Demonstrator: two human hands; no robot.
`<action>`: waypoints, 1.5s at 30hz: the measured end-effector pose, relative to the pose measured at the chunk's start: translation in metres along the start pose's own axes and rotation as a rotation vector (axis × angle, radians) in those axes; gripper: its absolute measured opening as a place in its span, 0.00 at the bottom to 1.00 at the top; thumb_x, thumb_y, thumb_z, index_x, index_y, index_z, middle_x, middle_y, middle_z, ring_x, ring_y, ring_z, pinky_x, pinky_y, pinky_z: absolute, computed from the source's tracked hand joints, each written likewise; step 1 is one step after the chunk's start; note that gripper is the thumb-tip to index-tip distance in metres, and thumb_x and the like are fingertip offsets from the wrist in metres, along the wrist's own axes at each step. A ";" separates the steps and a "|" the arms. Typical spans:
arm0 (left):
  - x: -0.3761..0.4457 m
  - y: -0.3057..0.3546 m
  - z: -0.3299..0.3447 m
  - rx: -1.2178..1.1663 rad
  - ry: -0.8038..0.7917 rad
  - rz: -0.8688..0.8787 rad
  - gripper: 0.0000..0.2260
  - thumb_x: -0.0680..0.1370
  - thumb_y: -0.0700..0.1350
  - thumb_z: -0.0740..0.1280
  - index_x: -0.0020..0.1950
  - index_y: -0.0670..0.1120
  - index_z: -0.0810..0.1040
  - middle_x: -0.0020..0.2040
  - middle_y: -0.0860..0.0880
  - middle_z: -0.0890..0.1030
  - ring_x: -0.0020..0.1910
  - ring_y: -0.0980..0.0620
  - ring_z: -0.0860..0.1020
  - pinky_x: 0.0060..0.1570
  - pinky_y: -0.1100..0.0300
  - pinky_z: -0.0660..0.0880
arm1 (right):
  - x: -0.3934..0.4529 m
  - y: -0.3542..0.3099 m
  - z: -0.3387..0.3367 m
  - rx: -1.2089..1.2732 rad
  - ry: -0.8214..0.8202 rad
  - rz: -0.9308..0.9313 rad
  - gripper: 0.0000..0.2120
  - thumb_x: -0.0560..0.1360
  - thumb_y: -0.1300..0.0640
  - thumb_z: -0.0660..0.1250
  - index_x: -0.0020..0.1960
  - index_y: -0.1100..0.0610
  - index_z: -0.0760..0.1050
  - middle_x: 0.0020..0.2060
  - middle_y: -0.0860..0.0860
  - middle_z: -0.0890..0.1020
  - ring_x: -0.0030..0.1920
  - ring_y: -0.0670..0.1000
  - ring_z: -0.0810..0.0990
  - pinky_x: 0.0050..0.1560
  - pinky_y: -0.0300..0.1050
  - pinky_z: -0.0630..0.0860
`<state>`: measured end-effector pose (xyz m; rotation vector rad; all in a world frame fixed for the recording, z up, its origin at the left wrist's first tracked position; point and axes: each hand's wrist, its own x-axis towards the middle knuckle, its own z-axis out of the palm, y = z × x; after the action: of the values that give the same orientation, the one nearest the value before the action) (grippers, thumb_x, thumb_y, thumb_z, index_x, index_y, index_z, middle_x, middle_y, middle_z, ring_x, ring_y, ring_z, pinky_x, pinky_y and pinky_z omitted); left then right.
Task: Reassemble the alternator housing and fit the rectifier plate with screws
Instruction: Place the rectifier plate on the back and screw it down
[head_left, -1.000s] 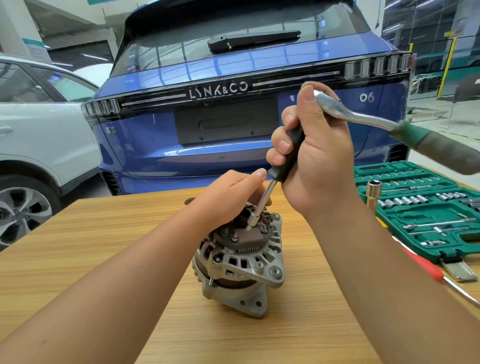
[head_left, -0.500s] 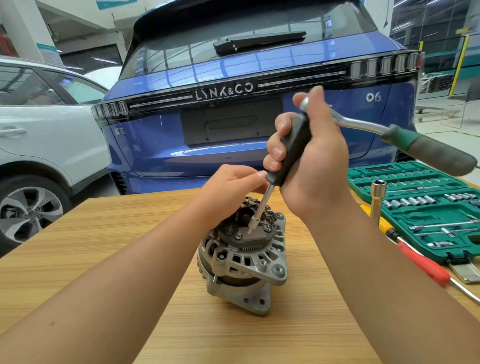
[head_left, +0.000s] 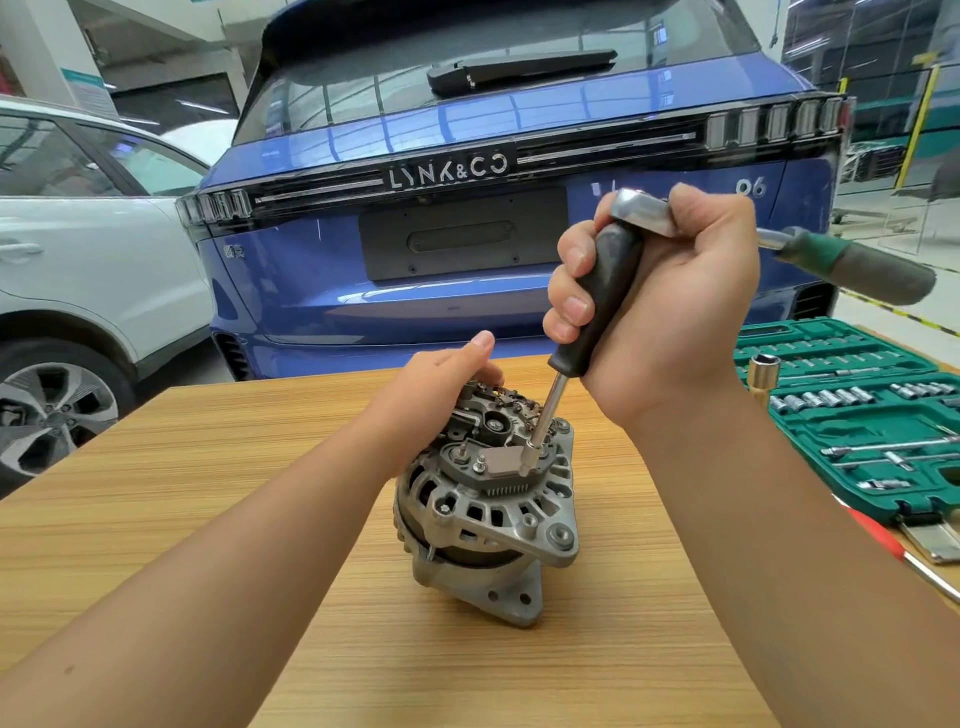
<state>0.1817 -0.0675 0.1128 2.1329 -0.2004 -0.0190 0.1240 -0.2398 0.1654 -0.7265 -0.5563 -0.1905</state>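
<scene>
On the wooden table (head_left: 156, 493), near its middle, the alternator (head_left: 488, 519) stands on end with the rectifier plate (head_left: 498, 441) facing up at you. Your right hand (head_left: 665, 312) is raised above and to the right of it, fingers curled tight round the black handle of the nut driver (head_left: 597, 306), whose steel shaft slants down and to the left until its socket tip sits on a fastener at the near right edge of the plate. That same hand also clamps the head of the ratchet (head_left: 841, 260) against the top of the driver handle, the green grip sticking out to the right. Your left hand (head_left: 441, 379) reaches in from the lower left with the forearm low over the table; it rests over the far left edge of the rectifier plate, thumb straight and pointing up, but the fingers are hidden behind the unit, so you cannot tell how they lie. Compared with half a second ago, your left hand has drawn back from the driver shaft, where its fingertips were close to the tip, and the plate's centre is now uncovered. To the right, the green socket case (head_left: 857, 415) lies open, with a red-handled screwdriver (head_left: 883, 540) in front of it.
</scene>
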 end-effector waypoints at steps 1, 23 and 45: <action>-0.001 0.001 0.001 0.006 -0.004 -0.022 0.30 0.66 0.78 0.55 0.48 0.61 0.86 0.55 0.54 0.85 0.59 0.49 0.81 0.67 0.40 0.71 | 0.001 0.000 -0.001 -0.002 0.011 0.007 0.12 0.71 0.47 0.54 0.40 0.56 0.66 0.30 0.53 0.72 0.25 0.51 0.64 0.29 0.41 0.60; -0.012 0.000 0.020 0.024 0.275 -0.077 0.24 0.80 0.66 0.59 0.43 0.49 0.82 0.40 0.54 0.80 0.40 0.54 0.76 0.41 0.58 0.67 | 0.002 -0.009 -0.002 0.020 0.104 0.044 0.11 0.73 0.51 0.52 0.34 0.55 0.63 0.26 0.53 0.70 0.23 0.52 0.63 0.28 0.40 0.62; -0.029 -0.004 0.024 -0.167 0.419 0.122 0.13 0.82 0.60 0.63 0.53 0.54 0.82 0.43 0.60 0.82 0.45 0.63 0.78 0.41 0.63 0.69 | 0.008 -0.007 -0.008 0.064 0.034 0.062 0.19 0.79 0.47 0.49 0.40 0.56 0.70 0.29 0.52 0.72 0.25 0.52 0.67 0.31 0.40 0.64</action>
<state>0.1518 -0.0813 0.0946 1.9056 -0.0772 0.4632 0.1318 -0.2501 0.1692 -0.6766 -0.5051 -0.1269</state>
